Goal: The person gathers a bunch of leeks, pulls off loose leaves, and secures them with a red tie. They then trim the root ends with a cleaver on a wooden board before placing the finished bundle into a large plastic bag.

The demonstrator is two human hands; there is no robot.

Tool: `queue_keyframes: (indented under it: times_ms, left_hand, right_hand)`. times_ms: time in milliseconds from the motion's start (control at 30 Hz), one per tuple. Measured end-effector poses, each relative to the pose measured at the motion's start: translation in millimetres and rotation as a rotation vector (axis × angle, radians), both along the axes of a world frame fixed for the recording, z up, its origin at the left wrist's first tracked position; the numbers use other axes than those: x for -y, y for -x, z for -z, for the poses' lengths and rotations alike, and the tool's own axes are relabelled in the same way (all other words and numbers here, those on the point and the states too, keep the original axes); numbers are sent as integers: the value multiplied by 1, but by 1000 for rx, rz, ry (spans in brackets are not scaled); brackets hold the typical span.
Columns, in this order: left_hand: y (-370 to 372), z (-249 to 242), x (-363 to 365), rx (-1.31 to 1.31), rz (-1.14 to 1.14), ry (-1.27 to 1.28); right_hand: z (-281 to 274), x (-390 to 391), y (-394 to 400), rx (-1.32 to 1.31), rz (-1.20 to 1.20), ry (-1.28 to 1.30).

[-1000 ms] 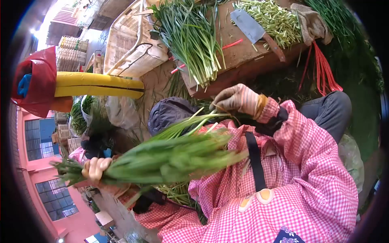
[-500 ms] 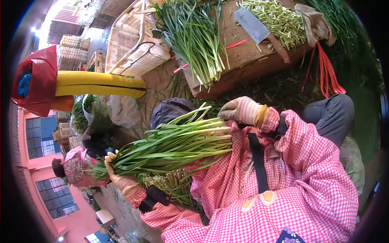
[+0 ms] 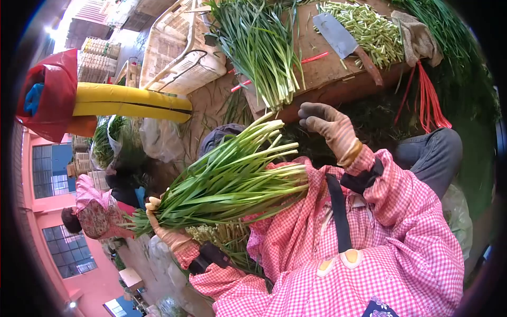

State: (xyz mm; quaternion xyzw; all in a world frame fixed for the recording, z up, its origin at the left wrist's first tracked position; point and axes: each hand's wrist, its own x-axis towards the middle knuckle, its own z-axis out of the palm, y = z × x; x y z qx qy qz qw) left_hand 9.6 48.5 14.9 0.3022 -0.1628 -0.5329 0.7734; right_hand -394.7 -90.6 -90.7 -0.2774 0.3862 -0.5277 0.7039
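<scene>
My left hand (image 3: 161, 219), in a pale glove, is closed around the leafy end of a bunch of garlic chives (image 3: 227, 182). The long green leaves lie across my lap, and their pale stem ends fan out to the right. My right hand (image 3: 330, 127), in a striped glove with dark fingertips, is raised just beyond those stem ends. Its fingers are bent and apart, with nothing visible between them. Ahead, a second pile of garlic chives (image 3: 264, 53) lies on a wooden board (image 3: 311, 87). A cleaver (image 3: 340, 39) rests there beside cut stem pieces (image 3: 369, 31).
Red ties (image 3: 425, 100) hang from the board near a rough cloth (image 3: 417, 39). A pale plastic crate (image 3: 185, 63) stands at the upper left, near a yellow padded post (image 3: 129, 103). Another person (image 3: 97, 211) bends at the left. More greens (image 3: 443, 26) lie at the upper right.
My right hand has moved away from the stem ends, up and to the right, and its fingers have parted. The bunch has tilted, with its upper stems spread more. My left hand still grips it.
</scene>
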Motion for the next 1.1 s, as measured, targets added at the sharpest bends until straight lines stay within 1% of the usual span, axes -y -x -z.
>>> queue_keyframes:
  times_ms: [33,67,133,167,200,267,333,367,400,467,500,533,600,633,667,733,767,867,900,933,967,1000,1033,1067,1100]
  left_hand:
    - [8,1,-2,128,0,-31]
    - [11,1,-3,255,0,-58]
    - [5,9,-4,153,-24,-28]
    - [9,9,-3,85,-22,6]
    - [12,9,-3,16,-19,40]
    - [6,14,-5,77,9,11]
    - [14,10,-7,114,76,-30]
    - [7,15,-9,55,8,-9]
    - [2,19,-14,6,-28,-35]
    - [2,16,-17,-94,-99,-76]
    - [3,15,-17,-395,100,80]
    - [7,16,-18,-405,-38,54]
    - [16,15,-11,-419,-291,-12]
    - [21,13,-9,-730,-129,95]
    - [28,12,-5,-554,-181,17]
    - [42,9,6,-201,-283,-120]
    - [44,6,7,-187,-285,-173]
    - [41,7,5,-198,-387,-158]
    - [40,7,1,-228,-383,-137]
    - [30,13,-5,-342,-322,-97]
    - [13,24,-12,-457,-262,-50]
    - [6,31,-20,-569,-201,-1]
    - [16,28,-16,-289,-262,-92]
    - [16,27,-11,-273,-221,-69]
    - [18,28,-8,-259,-183,-50]
  right_hand:
    - [-21,-5,3,102,-58,-18]
    - [-37,-9,-2,-28,-95,93]
    - [-45,-5,-4,-764,-189,662]
    - [-58,5,-8,-1058,-563,517]
    - [-72,14,-15,-1237,-858,358]
    - [-71,22,-31,-1264,-982,254]
    - [-3,22,-56,-655,-598,730]
    - [-27,18,-61,-786,-634,526]
    - [-21,15,-71,-550,-570,367]
    - [-56,8,-62,-152,-487,90]
    - [-63,5,-54,-52,-487,75]
    - [-70,3,-45,48,-488,58]
    - [-63,16,-54,-674,-622,1182]
    - [-80,4,-60,-727,-579,1282]
    - [-100,-17,-71,-779,-537,1382]
    - [-113,-49,-100,-516,-401,1404]
    - [-117,-55,-97,-337,-473,1367]
    - [-130,-71,-65,203,-677,1209]
    - [-130,-59,-38,87,-771,1045]
    - [-122,-38,-1,-32,-860,879]
    - [-105,-23,33,-147,-947,560]
    - [-88,-12,41,-637,-935,46]
    - [-82,-2,40,-1322,-1052,261]
    - [-78,7,39,-2021,-1070,490]
    - [-72,7,40,-1694,-735,696]
